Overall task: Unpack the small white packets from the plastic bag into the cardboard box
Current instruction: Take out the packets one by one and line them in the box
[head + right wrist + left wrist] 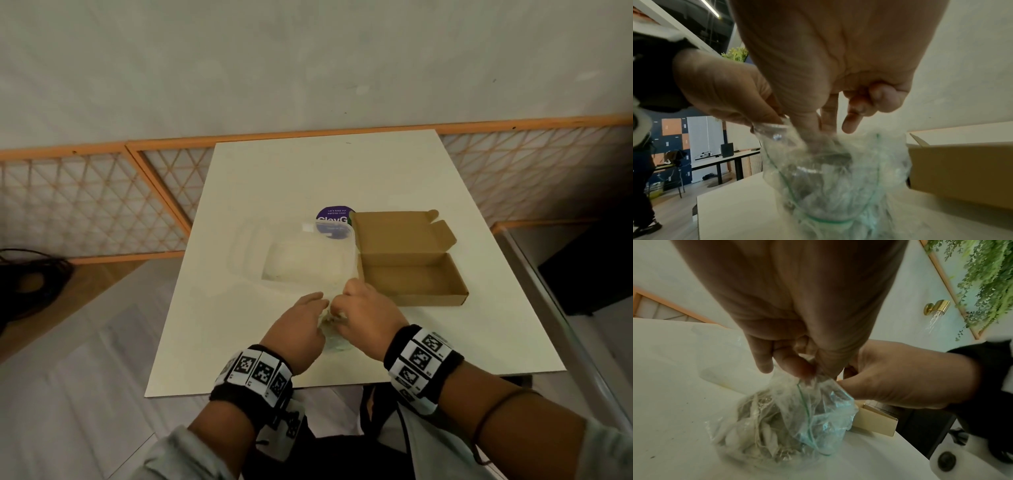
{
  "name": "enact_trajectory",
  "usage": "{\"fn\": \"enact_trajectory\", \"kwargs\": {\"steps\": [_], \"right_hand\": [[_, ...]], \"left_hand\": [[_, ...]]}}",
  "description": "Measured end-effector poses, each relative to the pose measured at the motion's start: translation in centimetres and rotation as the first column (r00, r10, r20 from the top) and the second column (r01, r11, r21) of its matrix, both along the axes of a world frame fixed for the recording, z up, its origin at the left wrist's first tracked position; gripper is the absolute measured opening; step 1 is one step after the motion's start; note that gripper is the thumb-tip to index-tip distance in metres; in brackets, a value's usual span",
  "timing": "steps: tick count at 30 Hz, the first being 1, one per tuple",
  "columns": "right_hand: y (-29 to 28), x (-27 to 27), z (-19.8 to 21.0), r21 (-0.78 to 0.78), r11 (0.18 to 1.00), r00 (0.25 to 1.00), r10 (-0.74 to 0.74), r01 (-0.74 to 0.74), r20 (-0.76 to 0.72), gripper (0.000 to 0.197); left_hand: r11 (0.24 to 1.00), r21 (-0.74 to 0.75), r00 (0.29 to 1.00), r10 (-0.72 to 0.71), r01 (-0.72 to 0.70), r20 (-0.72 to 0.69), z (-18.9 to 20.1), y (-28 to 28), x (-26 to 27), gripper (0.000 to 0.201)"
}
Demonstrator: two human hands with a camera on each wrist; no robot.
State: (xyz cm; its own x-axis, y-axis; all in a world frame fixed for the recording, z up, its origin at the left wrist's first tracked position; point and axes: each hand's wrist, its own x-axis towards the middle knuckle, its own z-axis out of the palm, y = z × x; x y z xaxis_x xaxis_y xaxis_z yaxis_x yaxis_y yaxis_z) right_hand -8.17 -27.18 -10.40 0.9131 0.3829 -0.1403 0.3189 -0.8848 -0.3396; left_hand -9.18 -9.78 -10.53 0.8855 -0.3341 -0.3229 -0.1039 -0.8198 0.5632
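bag (785, 423) on counter (260, 178), near edge, packets (764, 438) inside | left hand (294, 329) fingers (791, 365) pinch bag top | right hand (363, 318) fingers (809, 126) grip bag mouth | box (414, 277) open, just right of bag

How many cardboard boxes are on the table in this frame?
1. The open cardboard box sits on the white table, right of the clear container and beyond the right hand. Nothing suggests another is hidden.
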Motion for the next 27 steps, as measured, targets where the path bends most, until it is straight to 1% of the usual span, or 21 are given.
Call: {"fn": "enact_trajectory", "kwargs": {"steps": [3, 6, 8, 11, 13, 15, 19, 21, 22, 24, 25, 27], "right_hand": [[-0.2, 0.2, 0.0, 0.058, 0.998, 1.0, -0.022, 0.021, 0.007, 0.02], [-0.8, 0.3, 0.8, 0.231, 0.969, 0.996, -0.079, 0.086, -0.043, 0.012], [-1.2, 0.5, 1.6, 0.384, 0.909, 0.984, -0.122, 0.162, -0.126, 0.009], [-1.9, 0.7, 2.9, 0.528, 0.797, 0.946, -0.157, 0.292, -0.285, 0.01], [-2.2, 0.7, 3.6, 0.58, 0.73, 0.914, -0.155, 0.362, -0.375, 0.01], [-2.5, 0.7, 3.9, 0.622, 0.666, 0.89, -0.148, 0.412, -0.431, 0.01], [-3.0, 0.8, 4.0, 0.705, 0.538, 0.87, -0.122, 0.462, -0.477, 0.01], [-3.1, 0.7, 4.3, 0.73, 0.524, 0.885, -0.113, 0.44, -0.452, 0.009], [-3.0, 0.6, 4.6, 0.739, 0.533, 0.899, -0.108, 0.412, -0.424, 0.008], [-2.7, 0.4, 5.3, 0.761, 0.556, 0.932, -0.078, 0.335, -0.354, 0.006], [-2.6, 0.4, 5.7, 0.775, 0.56, 0.946, -0.049, 0.293, -0.321, 0.006], [-2.2, 0.4, 6.5, 0.802, 0.549, 0.96, 0.0, 0.233, -0.278, 0.007]], "left_hand": [[1.0, 0.016, 1.0, 0.013, -0.013, 0.017, 0.6, 0.1, 0.1, 0.062], [0.999, 0.036, 0.999, 0.02, -0.022, 0.032, 0.8, 0.6, 0.3, 0.059], [0.999, 0.043, 0.999, 0.022, -0.023, 0.029, 0.9, 0.9, 0.3, 0.058], [0.998, 0.056, 1.0, 0.011, -0.012, 0.026, 1.2, 1.1, 0.2, 0.057], [0.998, 0.064, 1.0, 0.003, -0.004, 0.028, 1.4, 1.3, 0.1, 0.054], [0.998, 0.06, 1.0, 0.01, -0.012, 0.025, 1.8, 1.5, -0.1, 0.05], [0.999, 0.032, 0.999, 0.042, -0.043, 0.025, 3.5, 2.1, -0.4, 0.048], [0.997, -0.029, 0.997, 0.069, -0.068, 0.041, 4.7, 2.1, -0.5, 0.05], [0.991, -0.096, 0.995, 0.099, -0.096, 0.03, 5.5, 2.0, -0.5, 0.051], [0.953, -0.26, 0.987, 0.162, -0.156, 0.002, 7.1, 1.4, -0.5, 0.051], [0.93, -0.326, 0.983, 0.182, -0.172, 0.003, 7.7, 1.0, -0.4, 0.047], [0.89, -0.417, 0.979, 0.202, -0.184, 0.0, 8.0, 0.5, -0.1, 0.027]]}}
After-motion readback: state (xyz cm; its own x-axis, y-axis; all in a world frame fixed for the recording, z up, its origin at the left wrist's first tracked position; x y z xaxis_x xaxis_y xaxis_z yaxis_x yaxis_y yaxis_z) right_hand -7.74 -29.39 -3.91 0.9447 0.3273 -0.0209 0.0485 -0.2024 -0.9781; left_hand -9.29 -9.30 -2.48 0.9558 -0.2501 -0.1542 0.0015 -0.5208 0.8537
